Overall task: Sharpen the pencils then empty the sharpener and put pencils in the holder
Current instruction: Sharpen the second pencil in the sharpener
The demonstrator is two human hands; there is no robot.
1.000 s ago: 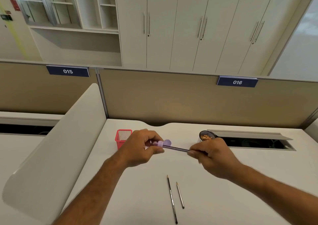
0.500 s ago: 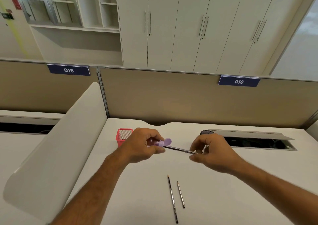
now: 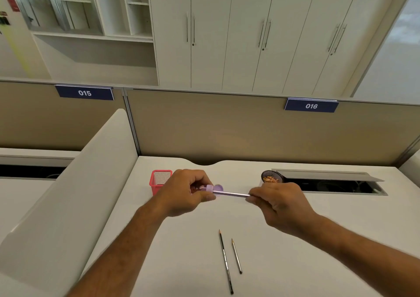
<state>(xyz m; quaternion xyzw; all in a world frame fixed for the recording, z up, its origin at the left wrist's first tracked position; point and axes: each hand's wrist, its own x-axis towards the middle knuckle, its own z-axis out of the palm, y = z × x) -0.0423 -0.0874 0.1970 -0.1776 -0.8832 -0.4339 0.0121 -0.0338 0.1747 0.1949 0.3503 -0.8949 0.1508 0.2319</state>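
My left hand (image 3: 184,192) grips a small lilac sharpener (image 3: 212,189) above the white desk (image 3: 181,262). A pencil (image 3: 234,194) sticks out of the sharpener to the right, and my right hand (image 3: 279,203) pinches its far end. Two more pencils lie side by side on the desk nearer to me, a long dark one (image 3: 225,261) and a shorter one (image 3: 236,256), points away from me. A red mesh pencil holder (image 3: 159,181) stands behind my left hand. A dark round bowl with orange shavings (image 3: 271,177) sits behind my right hand.
A recessed cable slot (image 3: 329,183) with its flap raised lies at the back right. A beige partition (image 3: 250,126) closes off the desk's far edge. A curved white divider (image 3: 68,194) walls the left side.
My right hand has rolled on the pencil and dropped a little, uncovering the bowl of shavings again. The left hand and sharpener stay in place.
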